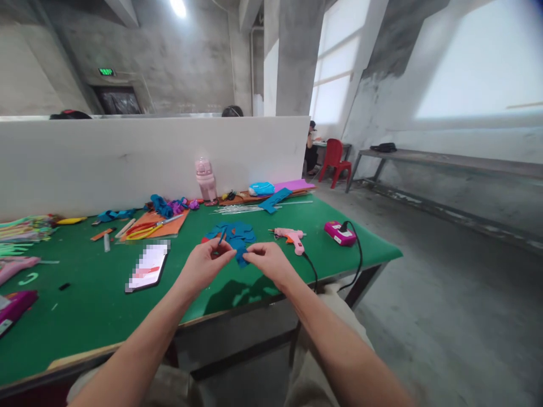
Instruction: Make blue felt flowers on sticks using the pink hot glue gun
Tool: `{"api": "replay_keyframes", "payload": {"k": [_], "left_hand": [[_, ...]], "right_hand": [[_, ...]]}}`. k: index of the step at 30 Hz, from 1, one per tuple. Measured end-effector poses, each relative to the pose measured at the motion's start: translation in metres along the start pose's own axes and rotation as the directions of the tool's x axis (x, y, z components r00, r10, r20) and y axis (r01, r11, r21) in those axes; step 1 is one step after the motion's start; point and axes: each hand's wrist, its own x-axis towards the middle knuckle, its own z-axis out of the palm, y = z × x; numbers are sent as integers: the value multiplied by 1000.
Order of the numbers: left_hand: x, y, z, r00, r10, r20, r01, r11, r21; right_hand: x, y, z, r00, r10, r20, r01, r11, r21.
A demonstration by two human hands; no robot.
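Blue scrap [241, 258] hangs between the two hands, above the near part of the green table [102, 316]; the left hand [210, 260] and the right hand [268, 261] each pinch one side of it between thumb and fingers. A narrow blue strip [222, 234] pokes up at the left fingers. Just behind lies a pile of blue pieces [237, 229]. Right of the hands rests a pink glue gun [290, 236], then a purple box [339, 233] with a black cord; to the left, a phone [149, 264]. Farther back, a pink bottle [206, 181] stands near a white partition [148, 155].

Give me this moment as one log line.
left hand: pinching blue piece; right hand: pinching same piece; beyond: loose blue pieces on green table; right side: pink glue gun on table; left side: phone on table
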Motion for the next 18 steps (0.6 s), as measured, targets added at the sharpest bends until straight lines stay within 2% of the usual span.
{"api": "replay_keyframes", "payload": {"k": [2,3,6,8,12,14,18], "left_hand": [[-3,3,2,999,-48,-22,46,996,-71],[-5,4,3,998,-65,8,65,990,-126],[-10,5,8,998,-52,31,58,966,-253],[-13,4,13,999,-34,41,45,955,-293],[-14,2,22,989,-50,142,91,951,-296],[-15,3,25,992,-50,114,84,944,-319],[-20,8,29,996,-9,86,48,882,-468]], "right_hand": [[3,-1,-6,988,62,-139,-43,990,133],[4,-1,-8,974,96,-205,-57,980,190],[7,-2,-12,939,157,-307,-58,950,307],[7,-3,-13,935,157,-319,-40,938,345],[5,-5,-11,943,118,-311,-2,936,351],[5,-7,-11,943,108,-314,9,937,349],[5,-11,-12,937,100,-334,30,931,363]]}}
